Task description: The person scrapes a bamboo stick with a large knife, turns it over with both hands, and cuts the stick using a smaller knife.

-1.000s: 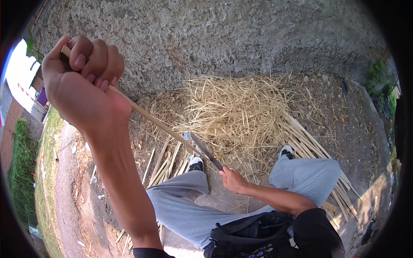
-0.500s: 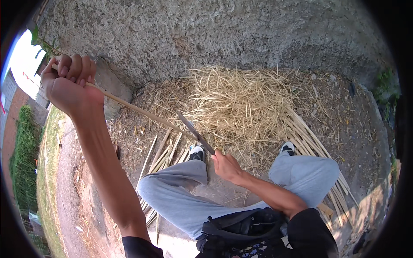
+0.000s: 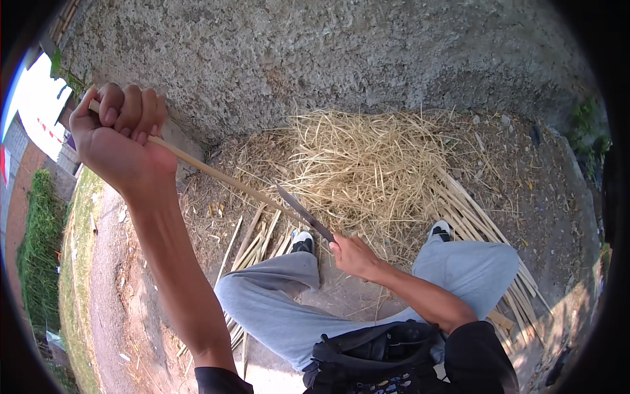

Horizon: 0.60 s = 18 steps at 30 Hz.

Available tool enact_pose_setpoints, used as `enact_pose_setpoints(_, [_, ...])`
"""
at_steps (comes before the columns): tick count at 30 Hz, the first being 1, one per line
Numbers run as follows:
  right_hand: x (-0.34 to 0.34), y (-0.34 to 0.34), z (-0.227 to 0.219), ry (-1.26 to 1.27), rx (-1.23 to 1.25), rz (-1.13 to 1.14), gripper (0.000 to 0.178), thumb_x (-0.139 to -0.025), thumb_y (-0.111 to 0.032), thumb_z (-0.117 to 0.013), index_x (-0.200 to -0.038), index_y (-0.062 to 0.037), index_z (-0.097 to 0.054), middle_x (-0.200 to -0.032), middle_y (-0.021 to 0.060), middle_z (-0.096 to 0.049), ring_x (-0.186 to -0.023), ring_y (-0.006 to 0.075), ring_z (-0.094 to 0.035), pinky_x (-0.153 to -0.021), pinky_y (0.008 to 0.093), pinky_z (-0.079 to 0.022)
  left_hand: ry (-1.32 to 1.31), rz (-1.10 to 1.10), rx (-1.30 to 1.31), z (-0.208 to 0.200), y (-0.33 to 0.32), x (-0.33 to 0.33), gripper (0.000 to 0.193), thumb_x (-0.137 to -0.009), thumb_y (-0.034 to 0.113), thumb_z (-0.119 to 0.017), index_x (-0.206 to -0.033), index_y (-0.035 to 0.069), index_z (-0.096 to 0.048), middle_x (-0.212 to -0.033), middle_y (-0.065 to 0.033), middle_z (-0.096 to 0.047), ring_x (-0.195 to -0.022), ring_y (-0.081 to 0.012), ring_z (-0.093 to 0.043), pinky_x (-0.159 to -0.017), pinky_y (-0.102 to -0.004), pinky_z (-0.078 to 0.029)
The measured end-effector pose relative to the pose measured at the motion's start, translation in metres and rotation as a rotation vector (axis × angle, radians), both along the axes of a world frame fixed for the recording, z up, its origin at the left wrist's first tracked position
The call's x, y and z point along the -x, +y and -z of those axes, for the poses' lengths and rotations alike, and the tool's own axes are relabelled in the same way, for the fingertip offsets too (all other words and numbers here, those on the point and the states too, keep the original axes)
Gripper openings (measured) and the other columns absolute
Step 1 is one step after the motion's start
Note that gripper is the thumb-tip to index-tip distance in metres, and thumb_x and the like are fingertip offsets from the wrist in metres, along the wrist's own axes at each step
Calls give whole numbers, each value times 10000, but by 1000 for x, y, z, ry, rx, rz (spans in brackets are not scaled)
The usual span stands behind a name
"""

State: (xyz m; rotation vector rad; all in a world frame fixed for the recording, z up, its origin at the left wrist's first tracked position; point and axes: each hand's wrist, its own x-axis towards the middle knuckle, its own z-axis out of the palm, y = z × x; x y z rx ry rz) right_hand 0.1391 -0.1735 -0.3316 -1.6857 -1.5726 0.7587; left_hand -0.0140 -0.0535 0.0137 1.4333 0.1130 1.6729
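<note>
Strip (image 3: 223,176) passes through gripping left fingers (image 3: 132,108) toward a knife (image 3: 306,214) clasped by right fingers (image 3: 337,249).

L fingers (image 3: 132,106) grip pale strip (image 3: 223,176), R fingers (image 3: 342,247) w/ knife (image 3: 304,213), shavings pile (image 3: 371,164) on grnd (image 3: 548,213).

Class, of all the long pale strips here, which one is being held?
The strip gripped in the left hand, slanting down toward the knife in the right hand; the other long strips lie on the ground near the legs.
</note>
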Motion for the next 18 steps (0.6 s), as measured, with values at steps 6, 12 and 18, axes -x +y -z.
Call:
enact_pose_setpoints(6, [10, -4, -106, 143, -144, -95, 208, -977, -170, -482, -919, 27, -515, -529, 203, -540, -470, 399, -555, -490, 471, -403, 51, 70, -91, 3, -12, 5, 357, -949, 151, -280, -595, 168, -328, -467, 42, -240, -396, -74, -187, -410, -255, -204])
enact_pose_setpoints(12, [-1, -14, 41, -70, 134, -32, 239, -969, -192, -475, -930, 39, -524, -656, 273, -582, -629, 453, -597, -580, 531, -449, 80, 295, -71, 3, -13, -5, 346, -936, 155, -295, -591, 162, -313, -463, 38, -232, -399, -84, -176, -418, -261, -204])
enact_pose_setpoints(18, [6, -3, -37, 85, 57, -28, 234, -966, -195, -476, -934, 30, -529, -662, 249, -594, -617, 464, -588, -570, 530, -447, 25, 122, -68, 5, 0, 12, 341, -941, 161, -292, -600, 163, -304, -466, 37, -232, -395, -81, -175, -413, -256, -204])
